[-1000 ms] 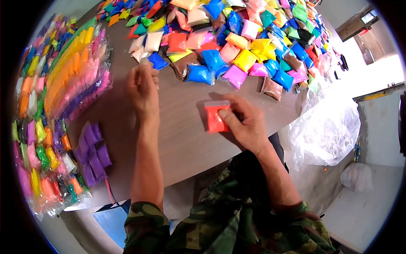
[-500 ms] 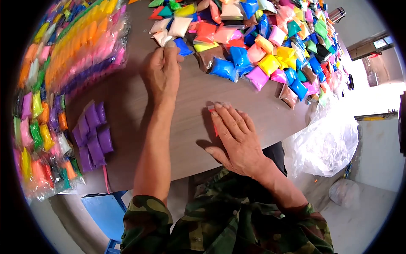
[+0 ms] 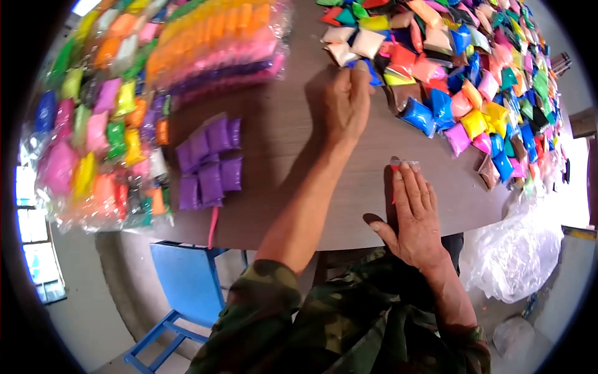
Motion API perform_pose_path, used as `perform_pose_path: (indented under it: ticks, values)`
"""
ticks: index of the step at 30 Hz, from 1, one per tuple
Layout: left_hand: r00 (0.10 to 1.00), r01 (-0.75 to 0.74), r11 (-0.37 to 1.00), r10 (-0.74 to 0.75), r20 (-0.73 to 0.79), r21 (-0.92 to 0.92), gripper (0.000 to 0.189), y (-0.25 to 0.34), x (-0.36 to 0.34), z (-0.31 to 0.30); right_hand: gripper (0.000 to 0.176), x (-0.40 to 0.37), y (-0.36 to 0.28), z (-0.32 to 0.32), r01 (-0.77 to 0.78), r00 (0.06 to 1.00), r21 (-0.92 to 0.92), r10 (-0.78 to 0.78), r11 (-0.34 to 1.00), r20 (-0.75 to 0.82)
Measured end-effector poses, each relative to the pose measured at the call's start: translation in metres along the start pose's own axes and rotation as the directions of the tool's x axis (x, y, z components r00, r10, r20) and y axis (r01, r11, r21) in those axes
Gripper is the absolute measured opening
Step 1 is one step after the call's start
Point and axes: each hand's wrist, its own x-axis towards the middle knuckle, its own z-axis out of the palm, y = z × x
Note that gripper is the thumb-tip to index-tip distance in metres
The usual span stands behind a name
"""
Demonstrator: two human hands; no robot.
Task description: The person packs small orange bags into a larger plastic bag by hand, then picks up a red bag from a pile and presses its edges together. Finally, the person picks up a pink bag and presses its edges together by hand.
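My left hand [image 3: 349, 103] is closed at the near left edge of the packet pile, its thumb and fingertips at a dark blue packet [image 3: 375, 73]. Whether the fingers pinch that packet is hard to make out. White packets [image 3: 367, 43] lie just beyond it. My right hand [image 3: 414, 212] rests flat near the table's front edge, fingers stretched out and thumb apart. Beneath its fingers is a mostly covered packet with a clear end [image 3: 408, 163] and a strip of red along its left side.
Purple packets [image 3: 212, 140] lie in a group on the table [image 3: 280, 206]. Bagged multicoloured packets [image 3: 115, 140] cover the left side. A blue chair [image 3: 187, 280] stands below the left front edge. A clear plastic bag [image 3: 514, 255] hangs at the right.
The view has swung left, so table, packets and hands appear farther right, and more of the chair shows. Both hands keep nearly the same places on the table.
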Motion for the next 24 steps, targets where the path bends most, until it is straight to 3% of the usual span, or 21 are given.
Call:
perform_pose_path:
  ticks: [2,5,9,11,13,15,19,20,22,23,24]
  values:
    - [1.0,-0.003,1.0,0.003,0.01,-0.003,0.044,0.014,-0.002,-0.002,0.096,0.002,0.001,0.001,0.027,0.999,0.012,-0.027,1.0,-0.028]
    - [0.992,-0.122,0.988,0.123,-0.006,0.095,0.046,0.025,-0.012,-0.001,0.092,0.0,0.004,0.001,0.049,0.996,0.027,-0.047,0.998,-0.075]
    - [0.995,-0.049,0.991,0.038,0.088,0.127,0.035,0.059,-0.05,-0.026,0.085,-0.001,0.005,0.003,0.064,0.991,0.054,-0.057,0.996,-0.117]
    - [0.962,-0.265,0.943,0.243,0.128,0.2,0.023,0.083,-0.074,-0.057,0.08,-0.001,0.006,0.004,0.066,0.987,0.083,-0.053,0.994,-0.151]
    - [0.978,-0.195,0.908,0.15,0.147,0.37,0.019,0.094,-0.112,-0.105,0.075,-0.004,0.011,0.008,0.077,0.978,0.113,-0.053,0.991,-0.201]
    - [0.95,-0.303,0.718,0.282,0.136,0.626,0.018,0.091,-0.142,-0.157,0.068,-0.004,0.01,0.004,0.065,0.969,0.155,-0.026,0.986,-0.244]
    - [0.987,0.004,0.534,0.134,-0.089,0.846,0.018,0.08,-0.189,-0.255,0.062,-0.006,0.01,0.003,0.077,0.961,0.194,-0.021,0.978,-0.274]
    - [0.988,0.002,0.529,0.129,-0.083,0.849,0.018,0.075,-0.191,-0.268,0.061,-0.007,0.009,0.003,0.081,0.96,0.179,-0.028,0.981,-0.28]
    - [0.987,-0.096,0.296,0.152,0.052,0.95,0.019,0.065,-0.196,-0.288,0.061,-0.008,0.01,0.006,0.082,0.955,0.195,-0.021,0.977,-0.294]
    - [0.987,-0.096,0.295,0.152,0.052,0.951,0.019,0.059,-0.198,-0.293,0.061,-0.008,0.011,0.007,0.079,0.949,0.205,-0.011,0.976,-0.315]
    - [0.998,0.023,0.404,0.042,-0.044,0.914,0.019,0.054,-0.199,-0.295,0.061,-0.009,0.011,0.008,0.077,0.948,0.205,-0.009,0.976,-0.317]
